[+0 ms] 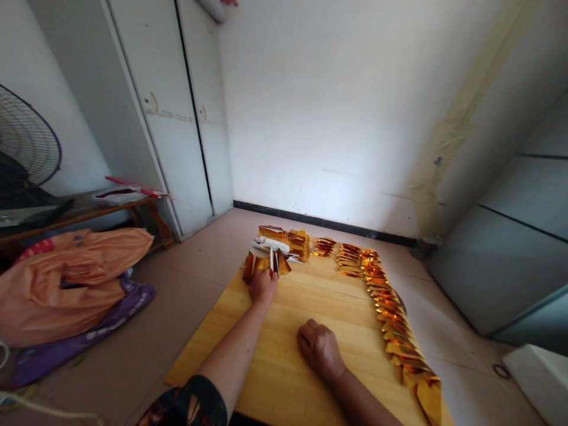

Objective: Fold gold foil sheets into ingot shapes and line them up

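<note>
My left hand (263,286) reaches to the far left part of a wooden board (275,361). Its fingers are closed on a folded gold paper (255,264) in a small group of standing pieces, some with white sides; the fingertips are partly hidden. Resting on the board nearer to me, my right hand (320,348) is curled into a loose fist with nothing visible in it. Just beyond the left hand lie a white packet (270,244) and a stack of gold papers (299,244).
Shiny folded gold pieces (390,313) form a long overlapping row down the board's right edge. Shorter rows (348,259) lie at the far edge. Around are a grey cabinet (164,118), a fan (29,139), an orange bag (75,278) and a white box (539,378).
</note>
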Demonstrator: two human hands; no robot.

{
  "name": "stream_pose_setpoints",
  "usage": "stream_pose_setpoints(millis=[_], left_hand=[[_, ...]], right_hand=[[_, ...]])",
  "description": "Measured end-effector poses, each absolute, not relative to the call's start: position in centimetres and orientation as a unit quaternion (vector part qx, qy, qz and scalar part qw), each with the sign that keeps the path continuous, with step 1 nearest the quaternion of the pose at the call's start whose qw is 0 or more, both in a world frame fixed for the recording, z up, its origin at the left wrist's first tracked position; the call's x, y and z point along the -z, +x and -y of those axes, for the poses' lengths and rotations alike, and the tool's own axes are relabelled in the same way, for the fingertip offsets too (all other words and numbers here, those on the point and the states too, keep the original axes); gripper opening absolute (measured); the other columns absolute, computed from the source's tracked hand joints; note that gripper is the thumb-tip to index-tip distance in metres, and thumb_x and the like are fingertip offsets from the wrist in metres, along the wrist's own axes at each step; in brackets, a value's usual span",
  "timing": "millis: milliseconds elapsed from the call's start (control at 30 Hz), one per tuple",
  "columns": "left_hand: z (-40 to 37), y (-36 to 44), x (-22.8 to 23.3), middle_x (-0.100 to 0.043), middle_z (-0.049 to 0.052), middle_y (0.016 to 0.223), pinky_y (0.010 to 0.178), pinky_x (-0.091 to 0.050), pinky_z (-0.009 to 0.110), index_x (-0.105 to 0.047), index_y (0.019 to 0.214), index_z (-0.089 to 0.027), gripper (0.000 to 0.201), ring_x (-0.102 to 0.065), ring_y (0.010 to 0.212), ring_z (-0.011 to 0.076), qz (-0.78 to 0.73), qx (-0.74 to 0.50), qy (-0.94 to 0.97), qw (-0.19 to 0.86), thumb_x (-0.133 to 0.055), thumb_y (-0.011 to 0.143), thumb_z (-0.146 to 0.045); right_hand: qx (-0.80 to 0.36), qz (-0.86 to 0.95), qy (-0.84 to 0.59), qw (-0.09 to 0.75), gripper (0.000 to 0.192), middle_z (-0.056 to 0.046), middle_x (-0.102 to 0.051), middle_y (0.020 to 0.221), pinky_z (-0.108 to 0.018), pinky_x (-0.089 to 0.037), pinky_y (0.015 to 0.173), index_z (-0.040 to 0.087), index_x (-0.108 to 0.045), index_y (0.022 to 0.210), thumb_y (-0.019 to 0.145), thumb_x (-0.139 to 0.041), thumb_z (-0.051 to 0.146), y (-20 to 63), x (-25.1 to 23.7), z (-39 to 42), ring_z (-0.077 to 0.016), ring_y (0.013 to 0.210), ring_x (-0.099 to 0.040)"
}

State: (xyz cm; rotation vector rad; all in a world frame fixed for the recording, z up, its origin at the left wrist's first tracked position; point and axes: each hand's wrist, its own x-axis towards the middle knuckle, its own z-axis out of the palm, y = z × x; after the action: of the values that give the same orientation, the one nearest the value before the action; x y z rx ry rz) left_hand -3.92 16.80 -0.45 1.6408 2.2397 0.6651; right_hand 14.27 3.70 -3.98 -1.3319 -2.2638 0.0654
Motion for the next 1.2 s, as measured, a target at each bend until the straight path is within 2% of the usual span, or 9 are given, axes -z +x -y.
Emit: stream_pose_setpoints(millis=[300,500,633,767,867,1033,1200], left_hand=[[-17.2,-4.1,1.1,-0.065,0.009,0.096,0.066,-0.042,0.027,-0.068,0.082,-0.02,0.027,-0.059,0.085,0.0205,-0.782,-0.264,0.552,0.118,-0.041,0.085,-0.023],[-17.6,-4.6,2.1,-0.066,0.006,0.081,0.061,-0.038,0.024,-0.065,0.07,-0.019,0.022,-0.058,0.074,0.017,-0.772,-0.291,0.554,0.111,-0.049,0.082,-0.029],[-17.6,-4.8,2.7,-0.064,0.002,0.071,0.055,-0.033,0.022,-0.061,0.064,-0.017,0.026,-0.054,0.064,0.0132,-0.763,-0.323,0.549,0.112,-0.054,0.08,-0.037],[-16.9,-5.0,3.1,-0.062,0.001,0.066,0.056,-0.034,0.021,-0.062,0.061,-0.016,0.032,-0.053,0.062,0.0118,-0.74,-0.35,0.566,0.103,-0.054,0.081,-0.04],[-16.3,-5.1,3.3,-0.064,0.005,0.069,0.06,-0.037,0.021,-0.066,0.066,-0.015,0.033,-0.058,0.067,0.0134,-0.716,-0.364,0.585,0.113,-0.049,0.085,-0.038],[-15.9,-5.0,3.0,-0.067,0.008,0.072,0.065,-0.04,0.022,-0.069,0.086,-0.014,0.037,-0.062,0.076,0.0175,-0.709,-0.368,0.582,0.15,-0.039,0.09,-0.036],[-15.7,-5.2,2.5,-0.065,0.009,0.063,0.065,-0.042,0.025,-0.07,0.084,-0.012,0.041,-0.063,0.072,0.0197,-0.716,-0.41,0.534,0.184,-0.035,0.088,-0.033]], right_hand=[[-0.031,0.833,-0.492,0.251,0.017,0.0,-0.057,0.072,-0.021,-0.032,0.058,0.019,-0.056,0.071,0.084,-0.046,0.014,14.2,3.7,-3.6,-0.0098,0.062,-0.051],[-0.026,0.831,-0.498,0.246,0.015,0.0,-0.057,0.071,-0.021,-0.032,0.059,0.019,-0.056,0.071,0.081,-0.048,0.012,14.2,4.2,-3.7,-0.01,0.061,-0.051],[-0.024,0.831,-0.498,0.246,0.014,0.0,-0.057,0.071,-0.021,-0.031,0.059,0.019,-0.056,0.07,0.081,-0.049,0.012,14.2,4.3,-3.8,-0.01,0.061,-0.051],[-0.024,0.831,-0.497,0.247,0.015,0.0,-0.057,0.071,-0.02,-0.031,0.059,0.019,-0.055,0.07,0.082,-0.048,0.012,14.2,4.0,-3.7,-0.0098,0.061,-0.051],[-0.025,0.832,-0.496,0.247,0.016,0.0,-0.057,0.071,-0.02,-0.031,0.058,0.019,-0.055,0.069,0.082,-0.048,0.013,14.2,4.0,-3.7,-0.0097,0.061,-0.051],[-0.012,0.832,-0.496,0.249,0.016,0.0,-0.056,0.07,-0.02,-0.031,0.058,0.018,-0.055,0.069,0.082,-0.048,0.013,14.2,4.1,-3.8,-0.01,0.06,-0.051],[-0.015,0.831,-0.495,0.252,0.016,0.0,-0.056,0.07,-0.02,-0.032,0.058,0.018,-0.055,0.069,0.082,-0.048,0.013,14.1,4.1,-3.8,-0.0099,0.06,-0.05]])
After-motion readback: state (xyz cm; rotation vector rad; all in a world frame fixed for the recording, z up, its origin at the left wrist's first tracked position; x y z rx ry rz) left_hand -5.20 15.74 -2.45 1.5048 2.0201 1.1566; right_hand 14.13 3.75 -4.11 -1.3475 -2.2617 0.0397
